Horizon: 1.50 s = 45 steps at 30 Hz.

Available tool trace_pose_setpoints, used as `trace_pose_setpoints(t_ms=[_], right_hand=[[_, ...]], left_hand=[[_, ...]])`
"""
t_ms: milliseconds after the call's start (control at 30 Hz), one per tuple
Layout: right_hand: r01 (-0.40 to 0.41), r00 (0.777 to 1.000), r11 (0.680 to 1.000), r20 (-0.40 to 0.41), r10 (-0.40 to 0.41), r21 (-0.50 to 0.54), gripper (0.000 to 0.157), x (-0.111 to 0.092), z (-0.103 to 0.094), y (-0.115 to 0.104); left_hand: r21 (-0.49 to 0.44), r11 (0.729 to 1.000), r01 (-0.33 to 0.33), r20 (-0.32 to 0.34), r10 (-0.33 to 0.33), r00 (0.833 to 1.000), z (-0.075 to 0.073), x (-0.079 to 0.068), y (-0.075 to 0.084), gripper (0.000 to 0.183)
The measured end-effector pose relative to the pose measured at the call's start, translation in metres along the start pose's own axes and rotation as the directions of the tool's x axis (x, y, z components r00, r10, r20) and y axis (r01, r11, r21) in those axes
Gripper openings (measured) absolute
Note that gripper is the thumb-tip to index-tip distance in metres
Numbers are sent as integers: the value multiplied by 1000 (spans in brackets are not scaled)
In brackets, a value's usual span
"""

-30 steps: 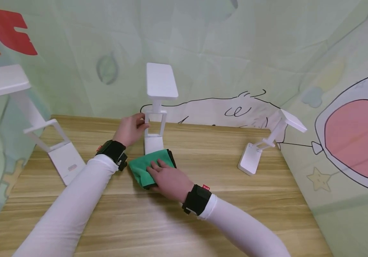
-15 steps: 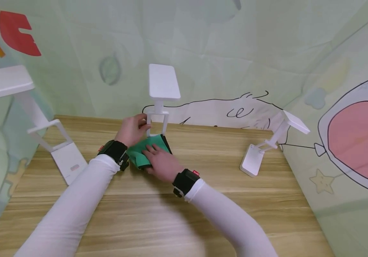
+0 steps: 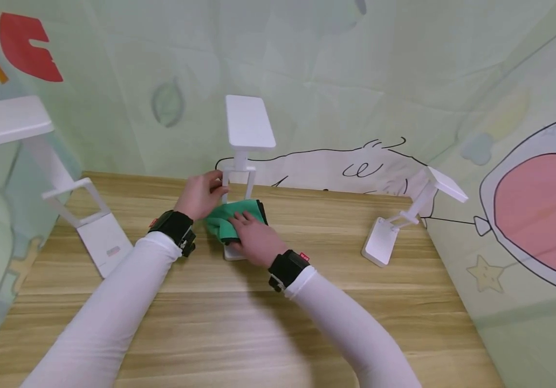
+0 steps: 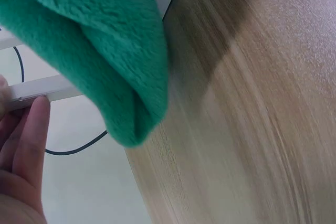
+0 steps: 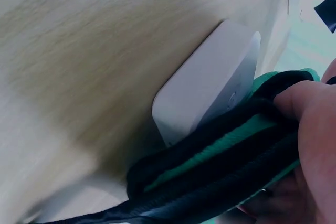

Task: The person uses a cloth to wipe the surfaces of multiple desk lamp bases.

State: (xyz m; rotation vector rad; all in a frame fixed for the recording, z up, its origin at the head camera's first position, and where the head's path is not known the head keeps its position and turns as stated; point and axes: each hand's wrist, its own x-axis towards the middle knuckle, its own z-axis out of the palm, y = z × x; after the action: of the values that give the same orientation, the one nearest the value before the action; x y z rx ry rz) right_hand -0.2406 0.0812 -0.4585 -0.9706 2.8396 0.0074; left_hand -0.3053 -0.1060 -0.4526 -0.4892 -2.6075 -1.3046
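A white desk lamp stands upright near the back edge of the wooden table. My left hand pinches one side bar of its open frame; the left wrist view shows thumb and fingertips on the white bar. A folded green cloth with black edging lies over the lamp's base, hiding most of it. My right hand holds this cloth against the base from the front right. Seen from the right wrist, the thumb lies over the cloth's black edge, with the base's front end showing beyond.
Similar white lamps stand on the table: a left lamp beside my left forearm, and a right lamp near the right edge. A printed fabric backdrop rises behind the table and along both sides.
My right hand has slid the cloth from the front of the lamp's base back toward the frame, then slightly right; the base's front end is visible again. My left hand keeps its hold.
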Motion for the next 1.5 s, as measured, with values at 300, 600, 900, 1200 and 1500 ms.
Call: trace_pose_setpoints(t_ms=[300, 600, 900, 1200, 1500], right_hand=[[-29, 999, 994, 10, 30, -108, 64, -24, -3, -7], [37, 999, 967, 35, -30, -254, 66, -50, -5, -28], [144, 989, 960, 4, -147, -239, 65, -49, -3, -44], [97, 995, 987, -13, -99, -127, 63, -13, 3, -30], [27, 999, 998, -35, -28, -49, 62, 3, 3, -8]], left_hand=[[-2, 1000, -4, -11, 4, 1000, -1, -2, -2, 22], [-6, 1000, -2, -24, 2, 1000, -1, -2, -5, 25], [9, 1000, -13, -39, 13, 999, 0, -2, -3, 20], [-10, 1000, -13, -16, 13, 1000, 2, 1, -4, 21], [-3, 1000, -6, 8, 7, 1000, 0, 1, -5, 17]])
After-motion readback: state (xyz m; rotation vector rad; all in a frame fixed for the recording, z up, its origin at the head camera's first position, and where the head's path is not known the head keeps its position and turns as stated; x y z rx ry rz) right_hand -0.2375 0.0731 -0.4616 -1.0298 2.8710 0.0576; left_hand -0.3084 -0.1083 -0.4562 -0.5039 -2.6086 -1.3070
